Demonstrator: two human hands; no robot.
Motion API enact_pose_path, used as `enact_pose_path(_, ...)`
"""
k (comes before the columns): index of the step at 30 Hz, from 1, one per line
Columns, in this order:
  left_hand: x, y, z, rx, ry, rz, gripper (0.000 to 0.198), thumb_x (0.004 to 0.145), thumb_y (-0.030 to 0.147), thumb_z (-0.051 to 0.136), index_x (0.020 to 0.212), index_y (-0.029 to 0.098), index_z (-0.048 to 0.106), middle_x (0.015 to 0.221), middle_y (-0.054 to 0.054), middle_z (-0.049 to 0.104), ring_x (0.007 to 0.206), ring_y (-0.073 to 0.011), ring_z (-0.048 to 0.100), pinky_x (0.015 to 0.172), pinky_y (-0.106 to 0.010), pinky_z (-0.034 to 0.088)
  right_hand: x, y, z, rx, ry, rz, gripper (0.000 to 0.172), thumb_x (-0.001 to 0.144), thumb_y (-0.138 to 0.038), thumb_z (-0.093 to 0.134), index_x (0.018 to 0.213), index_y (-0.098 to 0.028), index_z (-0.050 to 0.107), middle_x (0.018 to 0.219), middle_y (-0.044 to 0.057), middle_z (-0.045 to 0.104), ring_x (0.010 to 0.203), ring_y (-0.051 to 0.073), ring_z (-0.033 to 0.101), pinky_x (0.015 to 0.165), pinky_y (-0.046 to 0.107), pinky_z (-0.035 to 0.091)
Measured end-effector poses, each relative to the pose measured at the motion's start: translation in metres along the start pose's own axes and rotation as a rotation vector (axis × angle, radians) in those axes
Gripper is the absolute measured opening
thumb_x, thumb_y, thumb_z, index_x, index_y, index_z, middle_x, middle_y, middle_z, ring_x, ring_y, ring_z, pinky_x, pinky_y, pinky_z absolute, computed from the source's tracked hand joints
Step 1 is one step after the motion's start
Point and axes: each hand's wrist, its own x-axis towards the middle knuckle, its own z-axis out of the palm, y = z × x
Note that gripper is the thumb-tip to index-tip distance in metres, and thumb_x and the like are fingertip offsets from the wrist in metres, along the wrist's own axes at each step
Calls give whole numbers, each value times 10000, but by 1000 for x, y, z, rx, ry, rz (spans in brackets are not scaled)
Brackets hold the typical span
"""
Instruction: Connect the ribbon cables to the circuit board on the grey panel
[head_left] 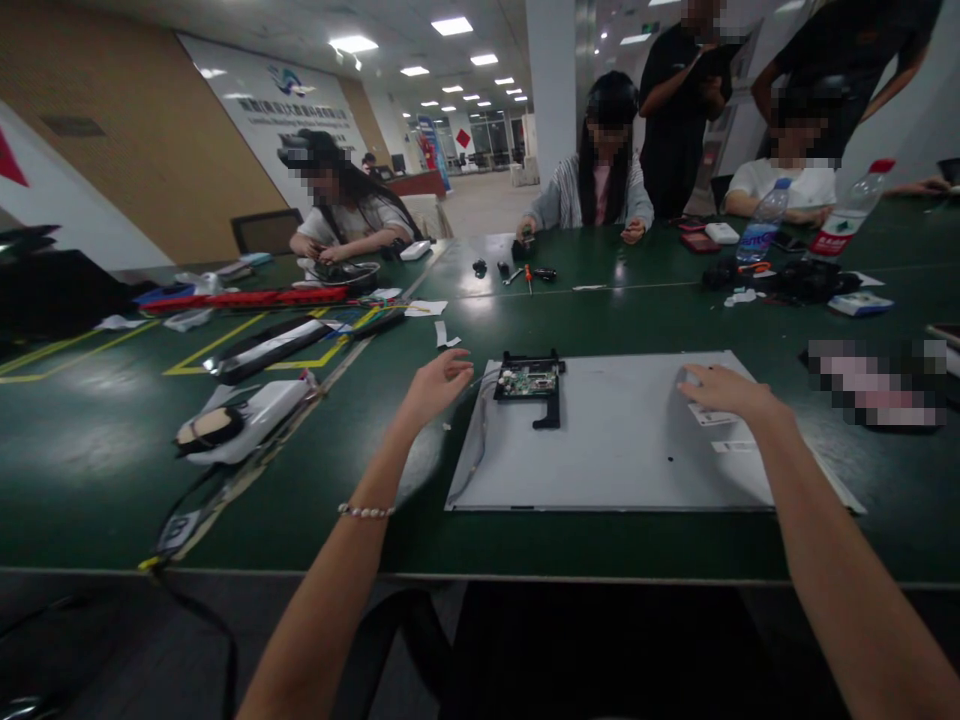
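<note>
Flat grey rectangular panel (615,450) sits longways left-to-right, green tabletop (600,545) past its near edge; left hand (436,388) loose, empty alongside, right hand (726,388) kinda spread over it.

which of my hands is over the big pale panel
It is your right hand, over the right part of the pale panel; your left hand, on the arm with the bracelet, is just off the panel's left edge.
</note>
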Motion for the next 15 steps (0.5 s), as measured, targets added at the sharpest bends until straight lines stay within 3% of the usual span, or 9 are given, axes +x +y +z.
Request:
enact_pose_path(3, 2, 1, 18, 233, -98, 261, 666, 805, 455, 600, 1388, 175, 442, 1414, -118, 501, 1296, -282, 472, 1083, -437, 376, -2, -4, 0, -166, -76, 63, 603, 881, -570, 368, 1396, -274, 469, 1437, 188, 450, 1276, 468, 426, 922, 805, 259)
enact_pose_path(5, 3, 3, 28, 292, -184, 345, 705, 807, 465, 594, 1424, 185, 399, 1439, -109, 476, 1300, -282, 464, 1105, -442, 343, -4, -8, -1, -201, -90, 61, 612, 894, -564, 346, 1425, -274, 432, 1444, 193, 437, 1287, 465, 414, 935, 794, 267)
enact_pose_path(8, 4, 6, 37, 329, -229, 375, 669, 819, 455, 583, 1414, 200, 414, 1386, -108, 528, 1248, -279, 514, 1071, -438, 374, -6, -13, -1, -212, -95, 66, 628, 901, -573, 334, 1454, -281, 388, 1466, 194, 409, 1318, 465, 376, 956, 781, 263)
enact_pose_path(15, -1, 21, 52, 452, -195, 400, 581, 826, 470, 586, 1334, 206, 488, 1301, -102, 594, 1206, -282, 539, 1036, -452, 385, -4, -15, 5, -227, -67, 80, 632, 908, -601, 311, 1451, -284, 381, 1472, 208, 385, 1315, 482, 368, 956, 774, 259)
